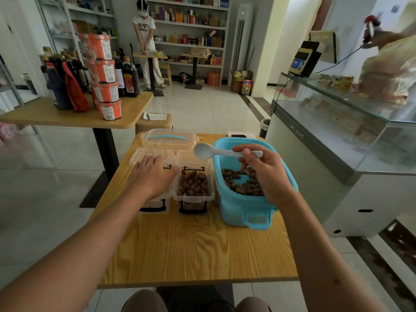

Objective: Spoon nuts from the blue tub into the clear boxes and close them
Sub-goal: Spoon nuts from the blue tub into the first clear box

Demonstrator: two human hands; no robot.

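Shop floor, shelves at the back, small wooden bench point(191, 248) in the foreground. Right hand point(266, 174) has a grip on the pale spoon point(216, 152): thumb and curled fingers pinch the handle end, bowl sticking out left of the grip. Bowl looks empty and hangs above the gap between the blue tub point(245, 208) and the right clear box point(194, 188).

Blue tub sits directly under the grip, a thin layer of nuts point(243, 185) left in it, bare blue floor showing in the middle. Right clear box is just left of the tub, filled close to the rim, lid hinged back, not yet closed. Left hand point(153, 174) lies flat on the left clear box point(155, 176), fingers straight, holding nothing; it covers that box, so can't tell its fill level or whether the lid is latched. Clear lid with blue handle point(170, 138) lies beyond both boxes.

Risks, my read:
- Right box near full: another heaped scoop likely spills over the rim or keeps the lid from seating.
- Tub nearly scraped out: chasing nuts along the wall with a shallow spoon could flick them onto the bench.
- Grip is far out on the handle, so a loaded bowl could tip on the carry.
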